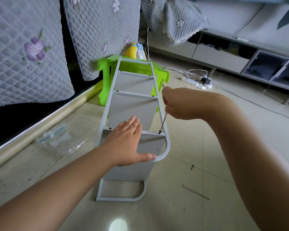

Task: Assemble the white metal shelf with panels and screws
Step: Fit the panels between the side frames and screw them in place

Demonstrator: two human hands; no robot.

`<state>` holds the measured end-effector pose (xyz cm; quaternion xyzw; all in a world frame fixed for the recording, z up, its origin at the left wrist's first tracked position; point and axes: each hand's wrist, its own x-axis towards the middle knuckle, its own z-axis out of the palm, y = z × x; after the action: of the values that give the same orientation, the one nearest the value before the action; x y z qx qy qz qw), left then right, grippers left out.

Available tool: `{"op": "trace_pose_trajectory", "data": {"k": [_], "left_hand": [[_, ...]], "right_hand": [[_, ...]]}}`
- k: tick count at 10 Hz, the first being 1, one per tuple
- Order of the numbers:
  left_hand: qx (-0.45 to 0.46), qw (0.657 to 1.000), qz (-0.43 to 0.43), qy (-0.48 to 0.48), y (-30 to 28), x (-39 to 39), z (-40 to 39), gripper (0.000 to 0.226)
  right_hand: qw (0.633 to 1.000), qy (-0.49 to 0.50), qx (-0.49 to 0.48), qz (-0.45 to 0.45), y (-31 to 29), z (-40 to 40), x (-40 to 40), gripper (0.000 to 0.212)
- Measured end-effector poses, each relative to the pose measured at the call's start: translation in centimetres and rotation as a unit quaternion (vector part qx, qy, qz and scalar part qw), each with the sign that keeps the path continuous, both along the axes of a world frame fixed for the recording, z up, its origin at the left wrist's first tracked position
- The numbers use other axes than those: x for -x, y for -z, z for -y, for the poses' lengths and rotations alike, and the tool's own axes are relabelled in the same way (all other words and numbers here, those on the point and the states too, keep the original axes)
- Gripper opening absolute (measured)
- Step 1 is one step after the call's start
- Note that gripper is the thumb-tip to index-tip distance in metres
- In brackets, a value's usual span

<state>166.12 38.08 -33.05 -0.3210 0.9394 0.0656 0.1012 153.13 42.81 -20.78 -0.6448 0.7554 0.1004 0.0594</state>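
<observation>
The white metal shelf [132,105] lies on its side on the tiled floor, its upper side frame facing me and several panels between the frames. My left hand [125,142] presses flat on the near crossbar, its thumb resting on the frame's curved corner. My right hand [177,104] grips a screwdriver [163,121] whose tip sits on a dark screw [159,131] at the right end of that crossbar. A loose screw [192,167] lies on the floor to the right of the shelf.
A green plastic stool [162,75] stands under the shelf's far end, with a yellow fan [137,51] behind it. Clear plastic bags [60,139] lie at the left beside the sofa base. A thin metal tool [195,191] lies at the lower right. A power strip [202,83] and cables lie beyond.
</observation>
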Motion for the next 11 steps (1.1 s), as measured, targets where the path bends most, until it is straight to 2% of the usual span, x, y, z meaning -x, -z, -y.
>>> {"op": "trace_pose_trajectory", "data": {"k": [2, 4, 6, 7, 9, 11], "left_hand": [[-0.002, 1.0, 0.005, -0.003, -0.1, 0.0, -0.2, 0.1], [-0.003, 1.0, 0.006, -0.002, 0.1, 0.0, -0.4, 0.1], [-0.004, 1.0, -0.002, -0.005, 0.1, 0.0, -0.2, 0.1], [-0.001, 1.0, -0.001, -0.006, 0.2, -0.2, -0.1, 0.1], [0.0, 1.0, 0.006, -0.003, 0.2, 0.1, -0.2, 0.1], [0.001, 1.0, 0.004, 0.003, 0.4, 0.0, -0.4, 0.1]], "right_hand": [[0.995, -0.022, 0.044, -0.086, -0.3, -0.1, -0.2, 0.027], [0.99, 0.043, 0.052, -0.123, 0.6, 0.2, -0.3, 0.023], [0.996, 0.003, 0.023, -0.086, 0.8, -0.4, -0.5, 0.023], [0.997, -0.041, 0.028, -0.06, 0.6, -0.6, -1.1, 0.009], [0.996, -0.054, 0.026, -0.069, 0.3, -0.2, -1.1, 0.011], [0.995, 0.004, 0.022, -0.094, -0.1, 1.3, 0.3, 0.042]]}}
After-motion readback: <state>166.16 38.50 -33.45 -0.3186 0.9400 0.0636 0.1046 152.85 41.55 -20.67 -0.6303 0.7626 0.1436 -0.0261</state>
